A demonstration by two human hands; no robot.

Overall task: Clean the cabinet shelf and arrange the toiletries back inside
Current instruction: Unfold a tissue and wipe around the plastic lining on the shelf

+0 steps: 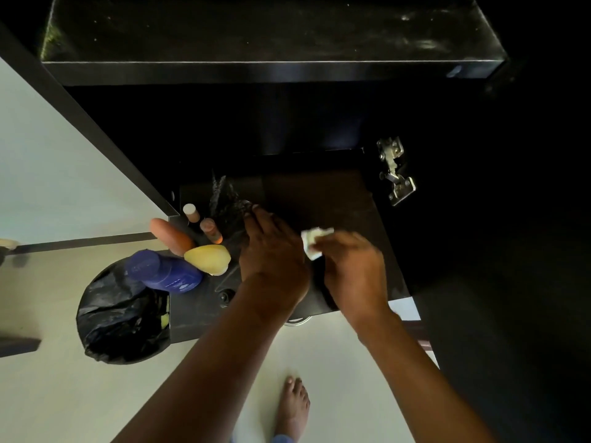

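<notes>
My right hand grips a crumpled white tissue against the dark lower cabinet shelf. My left hand lies flat on the same shelf just left of it, fingers stretched forward. At the shelf's left front stand the toiletries: a blue bottle, a yellow bottle, an orange bottle, a white-capped tube and a small brown-orange bottle. A dusty upper shelf juts out above.
A bin lined with a black bag stands on the pale floor below the bottles. A metal door hinge is fixed on the cabinet's right side. A bare foot is on the floor.
</notes>
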